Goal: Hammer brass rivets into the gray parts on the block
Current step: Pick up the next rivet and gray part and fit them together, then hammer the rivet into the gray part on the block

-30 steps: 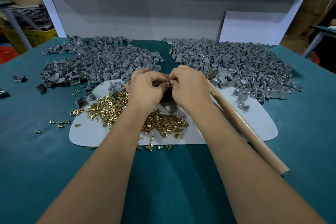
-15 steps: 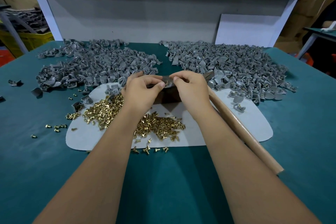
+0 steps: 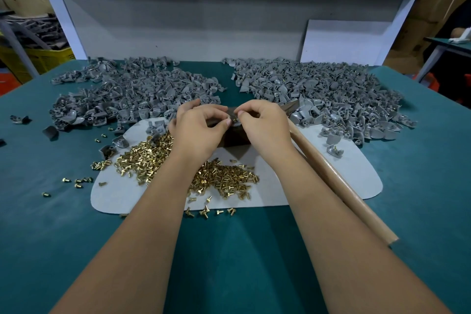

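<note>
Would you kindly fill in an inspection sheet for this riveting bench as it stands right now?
Surface: teal table cover with a pale mat laid on it.
Job's things: dark block on the mat; a gray part on top with a brass rivet at it; loose rivets heaped on the mat; hammer handle lying at the right.
Clutter: left pile of gray parts, right pile of gray parts, stray rivets on the cover.
Grippers: left hand steadies the part; right hand pinches the rivet.
Cables: nothing seen.
Surroundings: white frame post, white board leaning behind, yellow crate at far left.
</note>
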